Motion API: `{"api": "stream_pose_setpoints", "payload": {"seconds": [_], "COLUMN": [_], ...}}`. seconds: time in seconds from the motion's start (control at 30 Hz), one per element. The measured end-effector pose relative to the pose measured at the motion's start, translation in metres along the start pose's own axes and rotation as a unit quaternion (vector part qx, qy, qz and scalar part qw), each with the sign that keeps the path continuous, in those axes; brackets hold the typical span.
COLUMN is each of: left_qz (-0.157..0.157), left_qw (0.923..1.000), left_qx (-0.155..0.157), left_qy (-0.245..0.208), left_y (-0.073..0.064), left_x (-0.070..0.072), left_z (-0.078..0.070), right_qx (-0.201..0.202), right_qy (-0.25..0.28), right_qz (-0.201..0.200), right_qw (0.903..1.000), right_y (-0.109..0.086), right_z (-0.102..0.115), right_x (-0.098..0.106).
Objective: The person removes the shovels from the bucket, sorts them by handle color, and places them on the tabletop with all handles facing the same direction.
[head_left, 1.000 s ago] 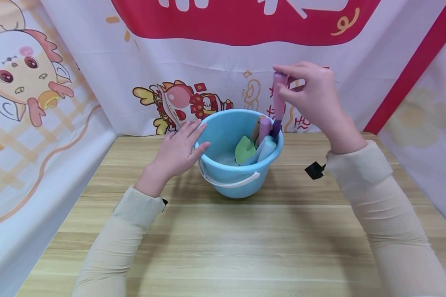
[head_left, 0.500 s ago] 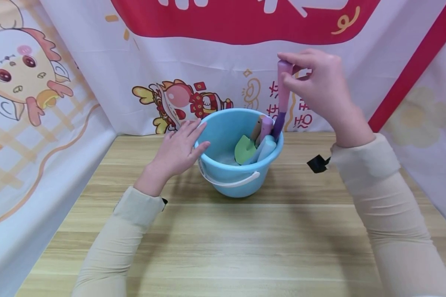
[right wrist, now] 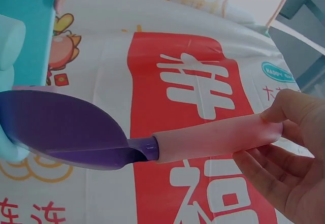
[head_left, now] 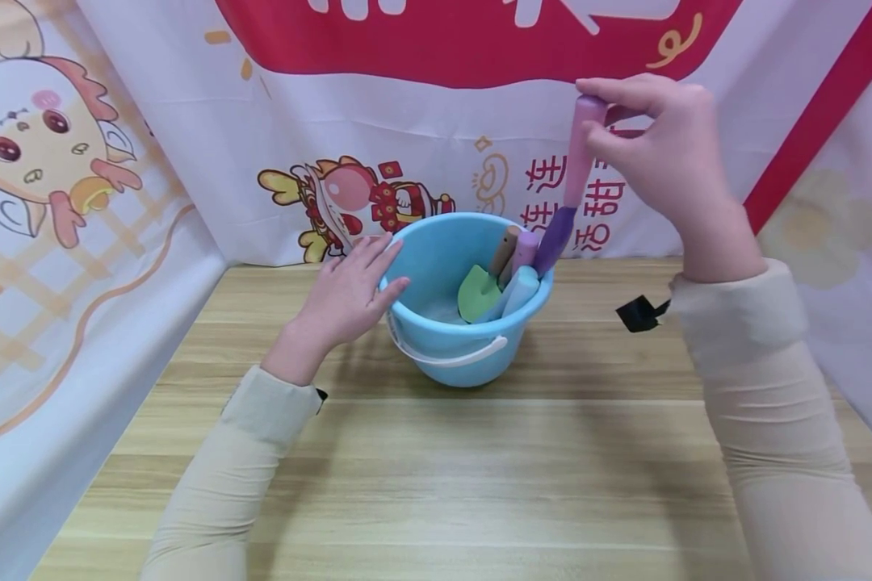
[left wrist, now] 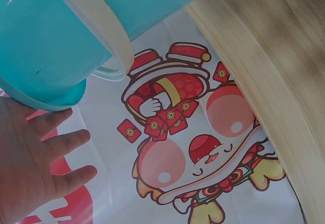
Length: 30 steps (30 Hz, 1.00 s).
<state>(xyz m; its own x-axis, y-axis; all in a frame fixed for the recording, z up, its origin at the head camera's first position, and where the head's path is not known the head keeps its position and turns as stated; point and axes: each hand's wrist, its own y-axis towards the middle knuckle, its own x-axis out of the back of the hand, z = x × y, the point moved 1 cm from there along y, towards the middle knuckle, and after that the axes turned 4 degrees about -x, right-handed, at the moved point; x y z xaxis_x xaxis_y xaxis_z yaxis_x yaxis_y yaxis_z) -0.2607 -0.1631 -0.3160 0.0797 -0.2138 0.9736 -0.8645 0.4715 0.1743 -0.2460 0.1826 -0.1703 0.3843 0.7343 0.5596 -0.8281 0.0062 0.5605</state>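
A light blue bucket [head_left: 450, 355] stands near the back of the table. My right hand [head_left: 672, 149] pinches the top of the pink handle of a trowel [right wrist: 203, 140], thumb on one side and fingers on the other. Its purple blade [right wrist: 66, 127] slants down into the bucket at the right rim. My left hand [head_left: 349, 290] rests with spread, straight fingers on the bucket's left rim; in the left wrist view its fingers [left wrist: 68, 142] show beside the rim. Inside the bucket lie a green-bladed trowel [head_left: 480, 294], a purple handle [head_left: 525, 248] and a light blue handle [head_left: 521, 290].
A white bail handle [head_left: 450, 359] hangs across the bucket's front. Behind the wooden table [head_left: 436, 484] hangs a printed white and red cloth [head_left: 436, 113], close to the bucket. Another printed cloth [head_left: 51, 242] borders the left side. A black tab [head_left: 639, 313] sticks out by the right cuff.
My right hand has moved up and to the right, drawing the trowel partway out so more of its purple blade shows. The left hand and bucket have stayed put.
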Motion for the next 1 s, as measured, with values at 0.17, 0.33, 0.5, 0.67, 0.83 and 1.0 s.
{"api": "stream_pose_setpoints", "payload": {"seconds": [0.17,0.33,0.5,0.67,0.83,1.0], "left_qz": [0.001,-0.001,-0.003,0.000,-0.001,0.001], "left_qw": [1.0000,1.0000,1.0000,1.0000,0.9999,1.0000], "left_qx": [0.001,0.001,0.001,0.003,0.004,0.004], "left_qy": [0.000,-0.004,-0.005,-0.007,-0.009,-0.008], "left_y": [0.000,0.000,-0.001,0.000,-0.001,-0.002], "left_x": [0.001,0.000,0.000,0.001,0.002,0.002], "left_z": [-0.002,-0.001,-0.001,-0.002,-0.003,-0.004], "right_qx": [-0.002,-0.013,-0.013,-0.018,-0.033,-0.049], "right_qy": [0.040,0.086,0.116,0.155,0.192,0.288], "right_qz": [-0.011,-0.018,-0.032,-0.059,-0.071,-0.087], "right_qw": [0.9992,0.9961,0.9926,0.9860,0.9781,0.9524], "right_y": [0.001,0.001,0.000,-0.002,-0.004,-0.007], "right_z": [-0.006,-0.012,-0.018,-0.025,-0.032,-0.042], "right_x": [0.009,0.017,0.023,0.031,0.037,0.041]}}
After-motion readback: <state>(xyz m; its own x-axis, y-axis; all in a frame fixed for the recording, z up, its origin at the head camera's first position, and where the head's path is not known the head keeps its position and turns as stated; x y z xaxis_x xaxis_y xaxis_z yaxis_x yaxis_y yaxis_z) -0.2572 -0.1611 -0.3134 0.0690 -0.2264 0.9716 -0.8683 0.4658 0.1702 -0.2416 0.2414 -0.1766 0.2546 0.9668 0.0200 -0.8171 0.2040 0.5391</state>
